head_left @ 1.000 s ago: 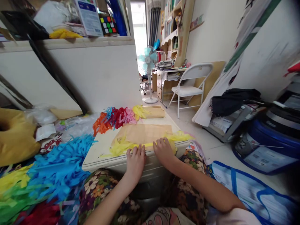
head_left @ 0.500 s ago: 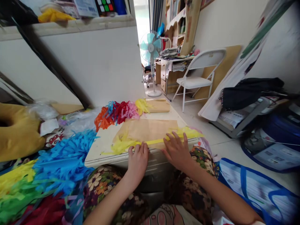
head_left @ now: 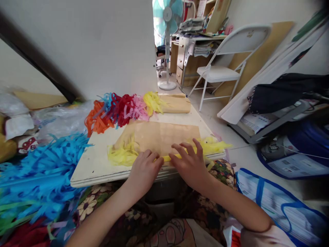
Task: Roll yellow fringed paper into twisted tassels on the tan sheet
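Observation:
A sheet of brown cardboard [head_left: 161, 137] lies on a small white table [head_left: 89, 164]. A strip of yellow fringed paper [head_left: 120, 156] runs along the cardboard's near edge. My left hand [head_left: 142, 169] rests on the strip near its middle, fingers together and bent down onto it. My right hand [head_left: 190, 163] lies beside it with fingers spread flat, pressing the strip onto the cardboard. The strip's right end [head_left: 214, 145] hangs past the table edge.
Orange, red, pink and yellow fringe bunches [head_left: 120, 109] and another cardboard piece [head_left: 176, 104] sit at the table's back. A blue fringe pile [head_left: 41, 164] lies left. A folding chair [head_left: 221, 72], a fan [head_left: 167, 20], a desk and blue bags [head_left: 277, 202] stand to the right.
The camera tilted down and came closer. My right hand spread its fingers and slid a little to the right along the yellow strip; my left hand stayed near the strip's middle.

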Available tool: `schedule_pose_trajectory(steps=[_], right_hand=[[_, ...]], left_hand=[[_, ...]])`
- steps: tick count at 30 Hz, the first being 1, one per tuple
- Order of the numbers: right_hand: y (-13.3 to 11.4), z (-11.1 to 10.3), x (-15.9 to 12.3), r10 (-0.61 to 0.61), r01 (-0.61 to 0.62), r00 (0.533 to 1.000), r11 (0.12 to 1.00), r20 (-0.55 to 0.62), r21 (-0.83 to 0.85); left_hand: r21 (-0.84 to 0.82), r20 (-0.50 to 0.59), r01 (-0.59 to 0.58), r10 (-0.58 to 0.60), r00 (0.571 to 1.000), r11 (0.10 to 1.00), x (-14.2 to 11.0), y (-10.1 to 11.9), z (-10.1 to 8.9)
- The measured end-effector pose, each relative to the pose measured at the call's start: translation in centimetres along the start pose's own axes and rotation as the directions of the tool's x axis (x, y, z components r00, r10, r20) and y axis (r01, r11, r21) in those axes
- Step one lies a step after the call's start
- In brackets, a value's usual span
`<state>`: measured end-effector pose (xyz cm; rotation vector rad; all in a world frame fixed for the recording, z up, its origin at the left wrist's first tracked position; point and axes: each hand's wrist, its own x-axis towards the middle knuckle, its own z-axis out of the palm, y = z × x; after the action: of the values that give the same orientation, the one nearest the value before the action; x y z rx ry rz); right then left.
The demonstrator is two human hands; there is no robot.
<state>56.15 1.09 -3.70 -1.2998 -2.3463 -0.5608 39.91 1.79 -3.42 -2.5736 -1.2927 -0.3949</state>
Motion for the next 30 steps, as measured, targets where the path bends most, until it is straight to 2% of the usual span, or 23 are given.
schedule_pose_trajectory(steps=[3,6,9,12,18,22,26,28,30], right_hand=[[0.0,0.2,1.1,-0.101,0.088,0.987,0.99,0.125,0.106],[0.2,0.2,1.9,-0.17,0.133,0.962,0.975,0.212,0.179],[0.6,0.3,2.3,-0.192,0.133,0.946,0.965,0.262,0.226],[1.0,0.4,2.2,-0.173,0.126,0.944,0.976,0.282,0.177],[1.9,0.1,1.3,-0.131,0.137,0.941,0.991,0.311,0.003],[2.4,-0.3,1.1,-0.115,0.135,0.949,0.99,0.292,-0.047],[1.6,-0.6,1.8,-0.087,0.118,0.944,0.99,0.317,-0.08],[0.8,-0.7,2.6,-0.12,0.147,0.933,0.988,0.339,-0.056],[0.0,-0.6,3.4,-0.206,0.207,0.916,0.978,0.344,0.034]], left_hand=[[-0.046,-0.011,-0.042,0.041,0.999,0.998,0.0,-0.3,0.5],[0.019,-0.082,-0.084,0.085,0.993,0.996,0.1,-0.2,0.9],[0.098,-0.127,-0.057,0.069,0.989,0.994,0.3,0.1,1.1],[0.146,-0.141,0.016,0.005,0.99,0.989,0.3,0.3,1.2],[0.166,-0.27,0.139,-0.091,0.959,0.976,-0.6,0.6,0.9],[0.122,-0.26,0.14,-0.104,0.96,0.983,-0.9,0.5,0.6],[0.047,-0.234,0.119,-0.105,0.967,0.992,-0.6,-0.1,0.4],[0.023,-0.205,0.109,-0.102,0.973,0.994,-0.4,-0.2,0.4],[0.016,-0.17,0.109,-0.105,0.98,0.994,-0.4,-0.2,0.4]])
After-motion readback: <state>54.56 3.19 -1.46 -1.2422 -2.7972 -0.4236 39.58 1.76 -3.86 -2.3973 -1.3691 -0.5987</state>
